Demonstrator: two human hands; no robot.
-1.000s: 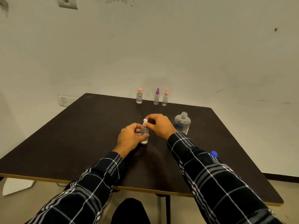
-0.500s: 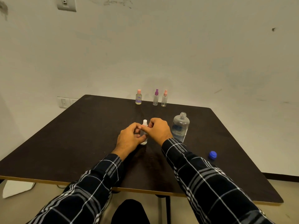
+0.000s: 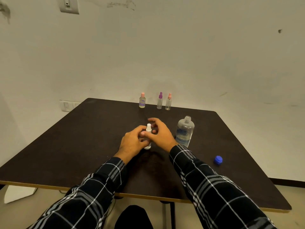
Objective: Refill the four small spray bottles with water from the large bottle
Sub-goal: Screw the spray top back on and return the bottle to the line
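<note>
Gripping a small white spray bottle (image 3: 148, 128) with the left hand (image 3: 132, 143), fingers curled round its body, base down on the dark table (image 3: 79, 139). Set upright just left of the large bottle (image 3: 184, 132), white spray head on and showing above the fingers. Holding the right hand (image 3: 162, 135) between that spray bottle and the large bottle, fingers loosely spread and lifted, grasping nothing visible. Cannot tell whether its thumb touches the spray bottle's neck.

Standing upright and uncapped, clear-walled with a pale blue label: the large bottle itself. Lying to the right of the large bottle and nearer the person, well apart from it: a blue cap (image 3: 218, 160).

Lined up behind the large bottle and to its left, at the table's far edge: a pink-capped bottle (image 3: 142, 100) with a purple label, then a purple-topped bottle (image 3: 159, 101) and a pink-topped bottle (image 3: 168, 102) close together. All three upright, heads on. Too small to tell how full.
</note>
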